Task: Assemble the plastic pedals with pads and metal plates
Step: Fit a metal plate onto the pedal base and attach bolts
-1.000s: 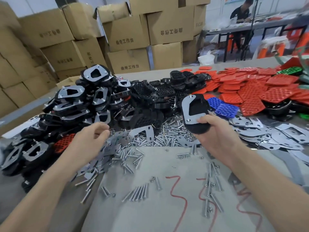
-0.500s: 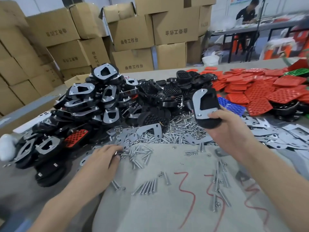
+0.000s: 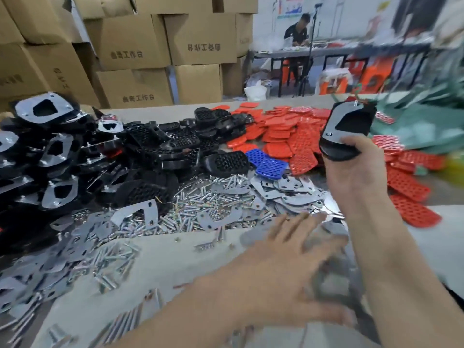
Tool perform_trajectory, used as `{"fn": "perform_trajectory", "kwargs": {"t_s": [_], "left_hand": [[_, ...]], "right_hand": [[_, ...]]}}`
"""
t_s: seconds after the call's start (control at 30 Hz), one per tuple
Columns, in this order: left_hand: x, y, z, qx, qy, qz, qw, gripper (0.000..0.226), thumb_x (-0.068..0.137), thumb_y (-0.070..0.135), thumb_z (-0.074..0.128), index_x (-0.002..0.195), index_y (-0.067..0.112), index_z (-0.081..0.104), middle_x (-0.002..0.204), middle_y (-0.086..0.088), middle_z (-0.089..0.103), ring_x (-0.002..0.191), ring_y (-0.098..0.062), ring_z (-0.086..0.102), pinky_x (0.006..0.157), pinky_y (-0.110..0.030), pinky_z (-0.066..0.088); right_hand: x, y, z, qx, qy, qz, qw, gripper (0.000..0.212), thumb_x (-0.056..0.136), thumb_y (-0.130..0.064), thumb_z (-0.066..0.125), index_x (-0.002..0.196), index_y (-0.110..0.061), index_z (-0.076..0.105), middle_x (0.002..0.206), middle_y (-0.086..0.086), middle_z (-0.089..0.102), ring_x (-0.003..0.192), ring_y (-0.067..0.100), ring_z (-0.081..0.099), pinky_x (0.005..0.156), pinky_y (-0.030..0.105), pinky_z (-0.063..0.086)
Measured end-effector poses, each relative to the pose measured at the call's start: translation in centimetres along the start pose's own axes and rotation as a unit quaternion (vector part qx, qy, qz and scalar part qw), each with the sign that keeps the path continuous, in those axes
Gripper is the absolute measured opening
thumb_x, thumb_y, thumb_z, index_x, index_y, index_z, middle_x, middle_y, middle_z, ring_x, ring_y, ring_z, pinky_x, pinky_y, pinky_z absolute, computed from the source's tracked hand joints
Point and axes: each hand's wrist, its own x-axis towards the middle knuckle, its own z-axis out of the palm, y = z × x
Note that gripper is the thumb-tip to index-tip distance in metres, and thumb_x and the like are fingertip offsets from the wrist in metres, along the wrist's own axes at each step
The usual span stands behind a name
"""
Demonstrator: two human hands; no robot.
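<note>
The right hand (image 3: pixel 356 169) is raised well above the table (image 3: pixel 175 262) and is closed around the lower end of a black pedal (image 3: pixel 351 123). The thumb lies across the lower edge of the metal plate (image 3: pixel 331 133) seated on the pedal. This grip probably serves two purposes: it stops the plate from sliding, and it leaves the upper end and plate face exposed for inspection or fitting.

The left hand (image 3: pixel 283 257) holds nothing. Its fingers are straight and spread, low over the table near the heap of loose plates (image 3: pixel 283 194). Motion blur prevents saying whether the fingertips touch anything.

The stock is arranged in groups:
- Bolts (image 3: pixel 200 197) lie in front of centre, next to the loose plates.
- Red pads (image 3: pixel 288 136) and blue pads (image 3: pixel 266 164) lie beyond them.
- Bare black pedals (image 3: pixel 190 144) lie in the middle of the table.
- Plated pedals (image 3: pixel 50 146) are piled at the left.

This arrangement places every component within reach of either hand and keeps the plated pedals away from the parts supply.

The left hand appears to be going for the next part needed by the held pedal.
</note>
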Motion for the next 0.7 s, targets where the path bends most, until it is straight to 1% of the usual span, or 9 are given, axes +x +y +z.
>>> {"fn": "perform_trajectory", "kwargs": {"t_s": [0.07, 0.13, 0.27, 0.37, 0.47, 0.53, 0.6, 0.63, 0.7], "left_hand": [[1.7, 0.9, 1.5, 0.046, -0.011, 0.037, 0.998, 0.097, 0.089, 0.067, 0.055, 0.157, 0.019, 0.006, 0.166, -0.012, 0.000, 0.154, -0.027, -0.003, 0.124, -0.050, -0.006], [3.0, 1.5, 2.6, 0.073, -0.012, 0.033, 0.997, 0.094, 0.091, 0.063, 0.055, 0.157, 0.010, 0.013, 0.163, -0.017, 0.010, 0.153, -0.030, 0.001, 0.125, -0.052, 0.001], [4.5, 1.9, 3.6, 0.064, 0.000, 0.046, 0.997, 0.072, 0.092, 0.054, 0.060, 0.148, 0.013, 0.041, 0.155, -0.016, 0.033, 0.147, -0.031, 0.022, 0.123, -0.051, 0.011], [4.6, -0.7, 1.6, 0.039, -0.001, 0.018, 0.999, 0.069, 0.092, 0.060, 0.057, 0.148, 0.024, 0.042, 0.160, -0.005, 0.029, 0.147, -0.021, 0.022, 0.123, -0.037, 0.013], [3.6, -4.4, -0.8, -0.046, -0.019, -0.063, 0.997, 0.066, 0.093, 0.061, 0.054, 0.151, 0.032, 0.036, 0.162, 0.008, 0.022, 0.144, -0.006, 0.019, 0.114, -0.018, 0.015], [2.7, -5.7, -1.7, -0.112, -0.004, -0.101, 0.989, 0.056, 0.098, 0.052, 0.051, 0.149, 0.033, 0.038, 0.155, 0.017, 0.031, 0.136, 0.003, 0.029, 0.106, -0.005, 0.020], [2.1, -6.6, -2.2, -0.134, 0.049, -0.127, 0.982, 0.044, 0.103, 0.039, 0.047, 0.146, 0.031, 0.045, 0.146, 0.017, 0.045, 0.123, 0.011, 0.038, 0.097, 0.006, 0.021], [1.8, -6.9, -2.4, -0.140, 0.072, -0.145, 0.977, 0.039, 0.104, 0.034, 0.046, 0.143, 0.030, 0.049, 0.142, 0.016, 0.051, 0.119, 0.011, 0.042, 0.097, 0.005, 0.025], [1.2, -7.6, -3.0, -0.151, 0.107, -0.188, 0.965, 0.032, 0.105, 0.030, 0.045, 0.134, 0.034, 0.056, 0.130, 0.016, 0.061, 0.114, 0.005, 0.054, 0.101, -0.013, 0.041]], "right_hand": [[0.2, -0.4, -0.1, 0.004, 0.005, -0.002, 1.000, 0.034, 0.092, 0.011, 0.041, 0.119, -0.005, 0.055, 0.097, 0.009, 0.066, 0.087, 0.023, 0.066, 0.081, 0.028, 0.052], [0.5, -1.0, -0.3, 0.019, 0.005, -0.013, 1.000, 0.034, 0.092, 0.010, 0.042, 0.120, -0.004, 0.056, 0.099, 0.010, 0.066, 0.085, 0.022, 0.067, 0.078, 0.027, 0.053], [0.8, -2.2, -0.2, 0.033, -0.014, -0.032, 0.999, 0.036, 0.090, 0.011, 0.045, 0.122, -0.002, 0.057, 0.104, 0.012, 0.067, 0.090, 0.024, 0.068, 0.081, 0.028, 0.055], [0.6, -2.3, 0.0, 0.029, -0.017, -0.034, 0.999, 0.034, 0.090, 0.013, 0.044, 0.118, -0.001, 0.057, 0.098, 0.012, 0.066, 0.082, 0.023, 0.068, 0.073, 0.027, 0.056], [0.4, -2.3, 0.2, 0.029, -0.007, -0.030, 0.999, 0.032, 0.090, 0.014, 0.043, 0.114, 0.000, 0.058, 0.091, 0.011, 0.067, 0.078, 0.022, 0.068, 0.070, 0.027, 0.055], [0.4, -2.2, 0.2, 0.042, -0.009, -0.023, 0.999, 0.034, 0.090, 0.014, 0.043, 0.117, 0.001, 0.058, 0.094, 0.012, 0.068, 0.081, 0.024, 0.068, 0.071, 0.028, 0.056], [0.4, -2.2, 0.0, 0.039, -0.017, -0.017, 0.999, 0.037, 0.090, 0.013, 0.043, 0.122, 0.002, 0.058, 0.100, 0.014, 0.068, 0.085, 0.025, 0.068, 0.072, 0.027, 0.057], [0.4, -2.0, 0.0, 0.034, -0.020, -0.014, 0.999, 0.038, 0.090, 0.013, 0.044, 0.124, 0.002, 0.057, 0.102, 0.014, 0.067, 0.086, 0.024, 0.068, 0.072, 0.027, 0.057], [0.4, -1.7, 0.0, 0.026, -0.024, -0.012, 0.999, 0.038, 0.089, 0.012, 0.044, 0.124, 0.002, 0.057, 0.099, 0.012, 0.068, 0.083, 0.023, 0.068, 0.072, 0.027, 0.056]]}}
